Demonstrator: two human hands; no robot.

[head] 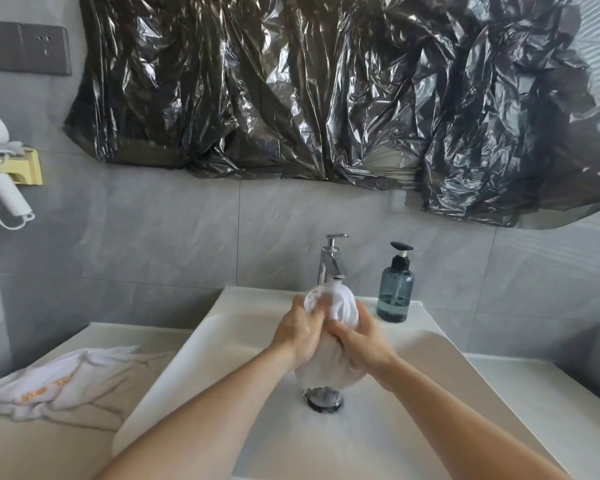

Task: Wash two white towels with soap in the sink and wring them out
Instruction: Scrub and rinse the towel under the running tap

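Both hands, left and right, grip a bunched wet towel over the sink drain; soft, heavy, soapy-slick, best grasped at both ends; second towel lies on the surface at nine o'clock.

A bunched white towel is gripped by the left hand and the right hand above the sink. A second towel is laid at the worktop's left edge.
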